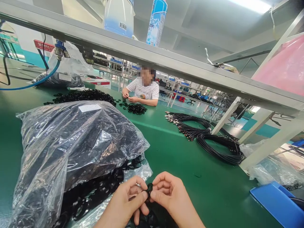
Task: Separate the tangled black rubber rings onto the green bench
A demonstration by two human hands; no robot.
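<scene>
My left hand (129, 199) and my right hand (169, 194) meet at the bottom centre, fingers curled. Both pinch a small black rubber ring (149, 189) between thumbs and fingertips. More black rings (149, 218) lie under my hands. Just left of them a large clear plastic bag (71, 148) full of black rings lies on the green table (175, 148), its open mouth spilling rings towards my left hand.
A coiled bundle of black cables (213, 139) lies right of centre. Across the table a person in a striped shirt (144, 90) handles rings by a black pile (85, 95). A blue tray (277, 202) sits at the right edge. A metal shelf rail (166, 60) runs overhead.
</scene>
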